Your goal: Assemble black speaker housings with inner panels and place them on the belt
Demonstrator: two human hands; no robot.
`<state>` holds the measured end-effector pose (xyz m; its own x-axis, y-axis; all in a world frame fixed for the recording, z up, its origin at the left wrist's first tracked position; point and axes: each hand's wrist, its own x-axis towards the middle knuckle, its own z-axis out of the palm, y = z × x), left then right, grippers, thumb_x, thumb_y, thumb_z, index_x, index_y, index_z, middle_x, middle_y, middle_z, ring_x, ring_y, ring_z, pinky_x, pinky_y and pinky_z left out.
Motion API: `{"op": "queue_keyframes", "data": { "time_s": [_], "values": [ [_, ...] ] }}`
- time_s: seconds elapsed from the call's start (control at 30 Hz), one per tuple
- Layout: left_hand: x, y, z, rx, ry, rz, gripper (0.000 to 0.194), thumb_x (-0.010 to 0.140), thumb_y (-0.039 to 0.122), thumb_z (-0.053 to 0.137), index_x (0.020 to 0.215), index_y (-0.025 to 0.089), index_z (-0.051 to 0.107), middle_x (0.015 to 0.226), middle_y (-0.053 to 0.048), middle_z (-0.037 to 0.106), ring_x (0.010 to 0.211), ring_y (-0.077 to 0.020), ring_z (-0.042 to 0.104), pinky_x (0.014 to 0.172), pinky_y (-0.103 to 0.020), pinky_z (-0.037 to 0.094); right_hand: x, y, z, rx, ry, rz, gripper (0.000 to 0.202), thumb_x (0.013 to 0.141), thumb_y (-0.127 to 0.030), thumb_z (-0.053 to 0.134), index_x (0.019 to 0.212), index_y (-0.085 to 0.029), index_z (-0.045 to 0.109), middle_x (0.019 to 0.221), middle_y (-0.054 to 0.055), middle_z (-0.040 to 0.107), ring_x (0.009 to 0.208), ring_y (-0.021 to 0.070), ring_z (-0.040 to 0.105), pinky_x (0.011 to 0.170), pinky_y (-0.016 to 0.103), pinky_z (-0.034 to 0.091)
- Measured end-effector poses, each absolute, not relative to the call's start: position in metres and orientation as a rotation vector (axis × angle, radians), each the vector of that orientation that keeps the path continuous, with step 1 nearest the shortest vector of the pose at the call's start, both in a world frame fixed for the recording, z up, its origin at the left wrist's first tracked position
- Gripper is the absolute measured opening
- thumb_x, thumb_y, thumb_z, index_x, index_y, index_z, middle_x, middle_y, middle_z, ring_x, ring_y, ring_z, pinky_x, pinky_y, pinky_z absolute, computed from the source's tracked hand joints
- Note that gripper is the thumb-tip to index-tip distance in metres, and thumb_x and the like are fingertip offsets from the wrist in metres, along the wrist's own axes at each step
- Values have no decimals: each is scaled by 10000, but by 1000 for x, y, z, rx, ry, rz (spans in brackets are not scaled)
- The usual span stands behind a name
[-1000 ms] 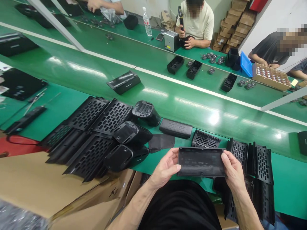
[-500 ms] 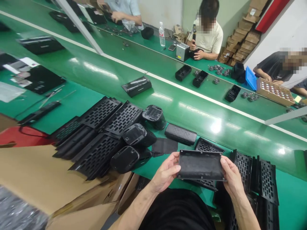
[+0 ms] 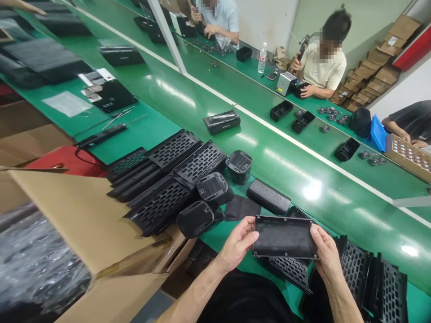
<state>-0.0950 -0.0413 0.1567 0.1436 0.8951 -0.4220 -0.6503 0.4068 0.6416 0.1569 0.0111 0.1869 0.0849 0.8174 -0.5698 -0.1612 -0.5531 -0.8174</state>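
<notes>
A black plastic panel [image 3: 284, 237] with small screw tabs along its edges is held level in front of me, its hollow inner side facing up. My left hand [image 3: 239, 244] pinches its left end, thumb on top. At the other end my right hand [image 3: 323, 246] grips it the same way. Beneath it lies a black perforated grille panel [image 3: 291, 269], partly hidden. Just beyond are a closed black speaker housing [image 3: 268, 196] and a flat dark sheet [image 3: 242, 208].
Stacked grille panels [image 3: 161, 197] and several black end-up housings [image 3: 213, 187] stand to the left. More grilles [image 3: 393, 287] lie at right. An open carton [image 3: 77, 224] holds plastic-wrapped items. A black unit [image 3: 222, 121] sits on the green belt; people work across it.
My view has swung left, so the bench and carton appear farther right. Both hands keep hold of the panel. The person opposite has raised the tool a little.
</notes>
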Motion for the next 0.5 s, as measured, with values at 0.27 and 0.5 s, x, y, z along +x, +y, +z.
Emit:
{"op": "queue_keyframes", "data": {
  "time_s": [0.27,0.5],
  "values": [
    [-102,-31,132,-20,559,1094,483,859,633,698,770,159,667,766,-23,665,655,-131,598,663,-252,481,145,32,187,-1540,-841,1803,422,741,-556,868,939,-196,777,757,36,734,615,180,634,544,249,480],
    [-102,-32,97,-71,490,879,508,901,612,650,1007,125,744,844,-85,760,711,-180,674,711,-273,483,106,78,163,-1355,-1330,2217,483,818,-632,779,945,-167,756,718,39,685,616,169,613,591,271,465]
  ]
}}
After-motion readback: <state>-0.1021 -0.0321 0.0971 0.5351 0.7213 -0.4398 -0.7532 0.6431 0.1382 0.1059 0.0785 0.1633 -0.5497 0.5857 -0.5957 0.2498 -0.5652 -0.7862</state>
